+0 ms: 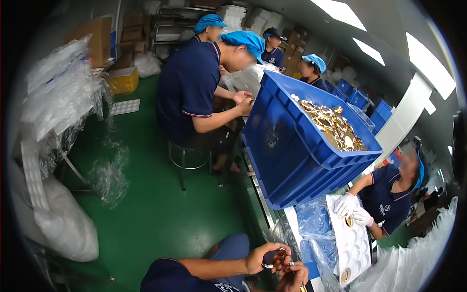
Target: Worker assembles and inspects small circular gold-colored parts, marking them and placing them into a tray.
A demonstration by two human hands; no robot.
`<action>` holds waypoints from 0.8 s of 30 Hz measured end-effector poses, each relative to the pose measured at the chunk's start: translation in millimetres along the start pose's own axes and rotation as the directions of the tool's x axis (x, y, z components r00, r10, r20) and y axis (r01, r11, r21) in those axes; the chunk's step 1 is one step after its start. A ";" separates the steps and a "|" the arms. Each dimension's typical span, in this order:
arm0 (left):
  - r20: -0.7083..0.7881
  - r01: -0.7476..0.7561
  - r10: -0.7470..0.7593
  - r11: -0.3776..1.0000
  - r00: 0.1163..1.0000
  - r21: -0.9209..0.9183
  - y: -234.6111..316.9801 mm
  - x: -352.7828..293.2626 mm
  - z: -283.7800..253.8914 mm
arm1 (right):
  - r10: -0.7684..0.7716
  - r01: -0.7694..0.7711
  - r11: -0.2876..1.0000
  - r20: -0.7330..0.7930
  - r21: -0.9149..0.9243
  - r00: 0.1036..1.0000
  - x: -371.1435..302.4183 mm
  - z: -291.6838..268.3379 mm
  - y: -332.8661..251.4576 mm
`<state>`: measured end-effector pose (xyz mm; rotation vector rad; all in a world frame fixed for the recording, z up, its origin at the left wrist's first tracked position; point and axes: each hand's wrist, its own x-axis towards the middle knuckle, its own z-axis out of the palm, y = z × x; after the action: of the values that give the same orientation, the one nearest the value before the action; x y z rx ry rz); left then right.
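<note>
At the bottom edge my left hand [265, 257] comes in on a bare forearm and holds a small round ring-shaped piece [270, 259], dark with a shiny rim. Just below and to the right of it, my right hand [293, 277] is curled close against the ring and pinches a thin small item whose kind I cannot tell. Both hands sit over my lap, beside my knee in blue trousers [228, 246] and just left of clear plastic wrap [311, 228] on the table edge.
A large blue crate [292, 146] of shiny gold round parts [335, 127] stands tilted on the table. A white tray [352, 241] with round wells lies to the right, under a co-worker's white-gloved hands [351, 209]. Several seated workers in blue caps line the table. White bags and plastic sheets flank the green floor [155, 204].
</note>
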<state>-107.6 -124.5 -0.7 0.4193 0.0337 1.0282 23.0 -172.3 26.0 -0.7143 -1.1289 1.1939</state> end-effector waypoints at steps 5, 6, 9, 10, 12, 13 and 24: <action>-0.006 -0.016 0.016 1.000 1.000 -0.023 0.1 -11.5 3.5 | 0.085 -0.086 0.996 0.020 0.024 0.996 -8.0 0.5 4.3; -0.018 -0.018 0.018 1.000 1.000 -0.014 1.1 -10.5 3.0 | -0.048 0.048 0.999 0.013 -0.009 0.999 -2.6 11.1 5.1; -0.002 -0.041 0.041 0.999 0.999 0.023 1.2 -10.0 -2.2 | -0.118 0.121 0.975 0.029 -0.186 0.993 0.4 19.2 -0.4; 0.013 -0.033 0.032 0.999 0.999 0.026 2.2 -9.0 -0.2 | -0.129 0.131 0.972 0.022 -0.196 0.991 0.2 17.6 0.5; 0.056 -0.016 0.015 0.999 0.998 0.027 4.3 -9.8 6.2 | -0.133 0.134 0.976 0.019 -0.170 0.991 -4.2 20.8 -7.5; 0.100 -0.014 0.014 1.000 0.995 -0.003 2.8 -8.2 3.8 | -0.136 0.138 0.982 0.021 -0.131 0.990 -3.7 24.4 -9.6; 0.062 0.002 0.001 0.999 0.998 -0.046 -9.8 -27.5 2.4 | -0.094 0.096 0.961 0.017 -0.258 0.995 -26.6 21.5 -11.7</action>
<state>-113.4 -152.6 -6.5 0.4093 -0.0450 1.0130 7.5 -203.5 35.8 -0.8457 -1.3238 0.9769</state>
